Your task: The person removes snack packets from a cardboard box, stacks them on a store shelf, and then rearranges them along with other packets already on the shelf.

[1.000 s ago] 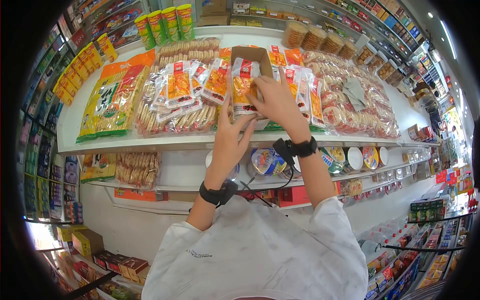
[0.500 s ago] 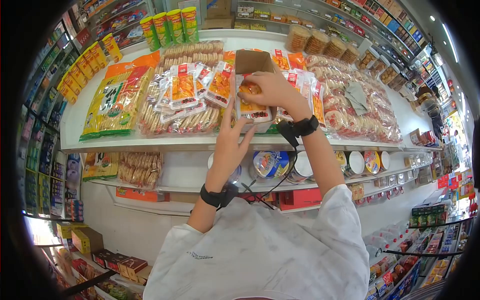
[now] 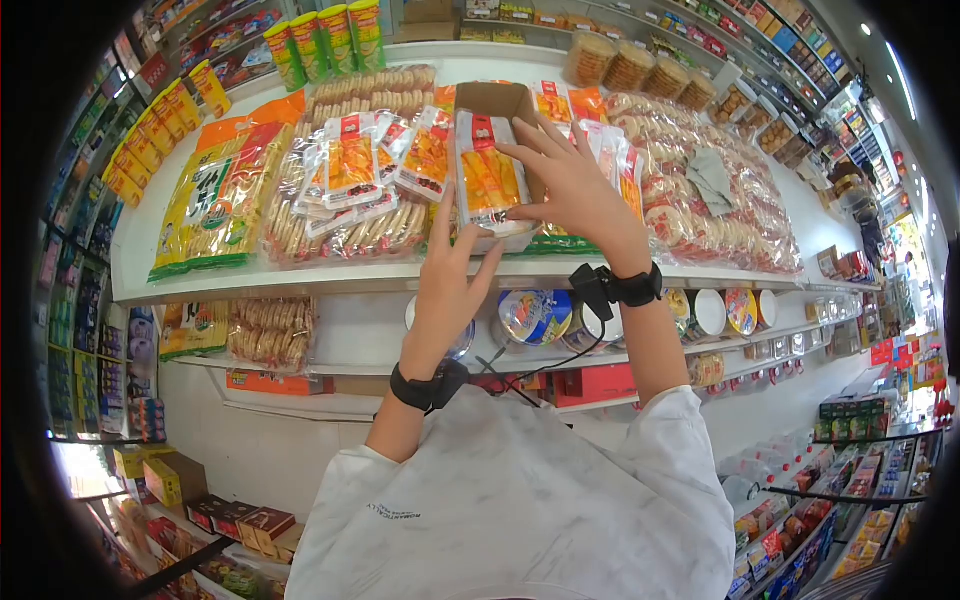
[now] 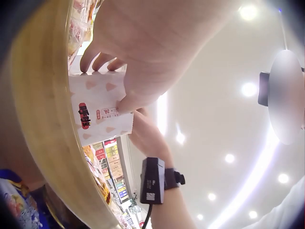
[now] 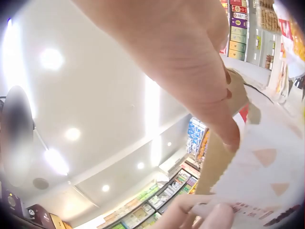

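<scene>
An open brown cardboard box [image 3: 500,100] stands on the top shelf [image 3: 300,281], with orange snack packets upright in it. The front packet [image 3: 487,182] has a red label. My right hand [image 3: 572,178] lies over the box's right side, fingers spread and straight, thumb on that packet. My left hand [image 3: 452,268] reaches up from below, its straight fingers pressing the box's white front [image 4: 97,113]. In the left wrist view the left hand [image 4: 143,52] touches that front with fingertips and thumb. The right wrist view shows the right hand [image 5: 190,62] against the box wall [image 5: 223,149].
More orange packets [image 3: 350,165] lie on cracker bags left of the box. Yellow bags [image 3: 215,200] and green cans [image 3: 320,40] stand further left, round cracker bags [image 3: 700,200] to the right. Bowl noodles [image 3: 535,315] fill the shelf below. An aisle runs right.
Half a second ago my right hand gripped a packet at the box's mouth. It has let go and spread its fingers over the packet. The left hand stayed on the box front.
</scene>
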Available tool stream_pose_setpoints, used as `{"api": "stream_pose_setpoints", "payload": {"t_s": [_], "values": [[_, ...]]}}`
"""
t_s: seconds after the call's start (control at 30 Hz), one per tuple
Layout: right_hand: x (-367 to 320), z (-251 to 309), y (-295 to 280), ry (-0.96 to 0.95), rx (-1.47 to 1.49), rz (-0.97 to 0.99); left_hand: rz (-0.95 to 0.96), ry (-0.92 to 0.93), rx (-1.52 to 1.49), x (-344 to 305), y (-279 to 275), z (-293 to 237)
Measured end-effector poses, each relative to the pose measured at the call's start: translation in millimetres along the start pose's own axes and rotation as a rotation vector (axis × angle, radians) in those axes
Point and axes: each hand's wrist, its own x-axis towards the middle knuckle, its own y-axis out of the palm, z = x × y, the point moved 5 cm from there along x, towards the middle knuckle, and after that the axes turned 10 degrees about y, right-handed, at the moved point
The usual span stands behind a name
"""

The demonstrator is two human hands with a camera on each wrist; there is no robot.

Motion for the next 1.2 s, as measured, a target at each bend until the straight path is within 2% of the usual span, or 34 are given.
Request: {"api": "stream_pose_setpoints", "payload": {"t_s": [0.07,0.17,0.27,0.3,0.33,0.43,0.47,0.53,0.63,0.67,0.77,0.9,1.0,1.1,1.2], "values": [[-4,-4,6,0.054,-0.07,0.108,0.015,-0.031,-0.033,0,4,0],[-3,6,9,0.129,-0.226,0.19,0.012,0.026,0.094,0,9,-3],[-7,7,12,0.118,-0.152,0.104,0.034,0.038,0.124,-2,13,-3],[-10,6,13,0.095,-0.119,0.064,0.034,0.028,0.124,-2,11,-6],[-17,5,11,0.043,-0.051,-0.071,0.062,-0.063,0.051,-3,11,-6],[-43,-19,-2,0.265,0.581,-0.288,0.058,-0.025,0.072,-6,11,0],[-55,-32,-7,0.304,0.406,-0.46,0.045,0.005,0.114,-6,11,0],[-80,-77,-3,0.502,0.431,-0.625,0.05,-0.049,0.069,-7,11,0],[-100,-109,13,0.789,0.487,-0.564,0.047,-0.079,0.059,-7,13,-2],[-99,-111,22,0.738,0.446,-0.52,0.044,-0.083,0.064,-7,13,-3],[-91,-72,35,0.624,-0.171,-0.587,0.075,-0.089,0.112,-12,18,4],[-81,-79,57,0.689,-0.115,-0.54,0.067,-0.024,0.065,-8,11,0],[-76,-78,42,0.741,-0.129,-0.374,0.117,-0.016,0.023,-7,3,0],[-82,-88,34,0.676,0.027,-0.59,0.086,0.035,0.022,-5,-8,-5],[-91,-84,16,0.829,0.785,-0.678,0.002,0.046,-0.004,-6,-15,-7]]}}
